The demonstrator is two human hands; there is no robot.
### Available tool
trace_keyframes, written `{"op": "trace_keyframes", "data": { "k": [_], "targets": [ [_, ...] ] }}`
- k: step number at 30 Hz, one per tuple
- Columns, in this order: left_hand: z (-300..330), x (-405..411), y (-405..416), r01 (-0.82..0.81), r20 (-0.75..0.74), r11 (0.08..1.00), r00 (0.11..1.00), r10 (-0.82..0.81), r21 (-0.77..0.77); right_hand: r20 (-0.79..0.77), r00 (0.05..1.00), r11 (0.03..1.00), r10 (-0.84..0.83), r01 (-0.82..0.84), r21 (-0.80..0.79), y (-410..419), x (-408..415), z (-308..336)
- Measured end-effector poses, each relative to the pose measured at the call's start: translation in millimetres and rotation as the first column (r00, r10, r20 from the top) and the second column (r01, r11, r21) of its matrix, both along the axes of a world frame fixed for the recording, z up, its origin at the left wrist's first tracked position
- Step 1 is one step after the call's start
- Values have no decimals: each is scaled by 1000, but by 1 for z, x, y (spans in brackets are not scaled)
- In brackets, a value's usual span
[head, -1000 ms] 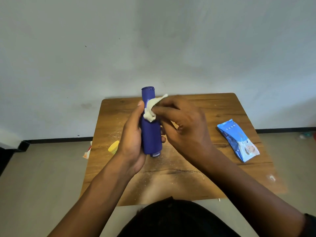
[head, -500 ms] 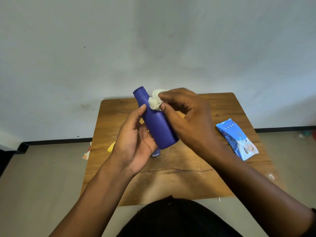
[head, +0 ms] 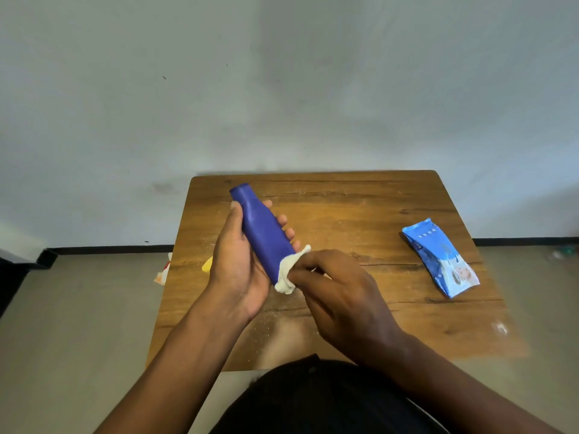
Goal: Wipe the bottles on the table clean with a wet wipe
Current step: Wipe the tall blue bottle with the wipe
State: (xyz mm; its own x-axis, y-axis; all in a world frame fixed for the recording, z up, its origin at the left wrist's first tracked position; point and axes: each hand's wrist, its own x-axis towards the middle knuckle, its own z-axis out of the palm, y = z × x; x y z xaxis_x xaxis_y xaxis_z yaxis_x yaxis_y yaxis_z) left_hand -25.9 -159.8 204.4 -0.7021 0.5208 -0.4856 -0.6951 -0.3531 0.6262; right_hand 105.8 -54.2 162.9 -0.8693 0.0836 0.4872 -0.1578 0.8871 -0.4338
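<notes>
We see two bare forearms, uncovered from the lower edge of the frame up to the wrists. The left hand (head: 238, 264) and the right hand (head: 341, 296) wear no gloves, rings or watch. At bottom centre lies dark, near-black clothing (head: 313, 402), its cut too shadowed to tell.

taking the blue wipes packet (head: 440, 256) as landmark: it lies flat on the right part of the wooden table (head: 360, 198), the only thing in the way there. between the packet and the hands runs a broad bare strip of tabletop, and the far edge behind the packet is open too. well left of the packet, the left hand (head: 238, 261) with the tilted blue bottle (head: 261, 233) and the right hand (head: 341, 296) with the white wipe (head: 289, 270) fill the air above the table's middle. farther left, a yellow thing (head: 207, 265) sits half hidden near the table's left edge.
</notes>
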Motion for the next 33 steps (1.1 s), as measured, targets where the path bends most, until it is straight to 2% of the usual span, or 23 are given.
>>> {"op": "trace_keyframes", "data": {
  "k": [3,5,7,10,13,17,20,28,30,33],
  "targets": [
    [-4,12,7,84,-24,995,996,-86,-52,-48,999,1000,-14,14,-15,7,-14,6],
    [-5,20,11,152,-50,985,986,-157,-78,-111,990,996,-88,83,-44,17,-35,16],
    [-4,23,16,201,-71,978,976,-205,-49,-152,974,985,-168,161,-61,26,-56,27],
    [1,18,19,227,-73,974,971,-228,-23,-179,961,971,-213,188,-145,31,-70,36],
    [4,6,18,216,-58,976,975,-216,4,-199,966,982,-166,144,-121,22,-63,35],
    [3,-15,11,146,-32,989,989,-145,29,-78,996,998,-47,44,-41,5,-30,15],
    [0,-16,8,144,-56,989,988,-142,36,-81,997,999,-21,18,-32,4,-18,6],
    [4,12,18,281,-58,959,959,-279,29,-202,937,950,-285,248,-189,33,-67,41],
    [7,7,19,272,-50,961,962,-270,44,-224,940,960,-256,219,-174,32,-69,44],
    [10,-9,18,198,-2,974,980,-199,111,-216,970,991,-113,96,-88,18,-52,36]
  ]
}}
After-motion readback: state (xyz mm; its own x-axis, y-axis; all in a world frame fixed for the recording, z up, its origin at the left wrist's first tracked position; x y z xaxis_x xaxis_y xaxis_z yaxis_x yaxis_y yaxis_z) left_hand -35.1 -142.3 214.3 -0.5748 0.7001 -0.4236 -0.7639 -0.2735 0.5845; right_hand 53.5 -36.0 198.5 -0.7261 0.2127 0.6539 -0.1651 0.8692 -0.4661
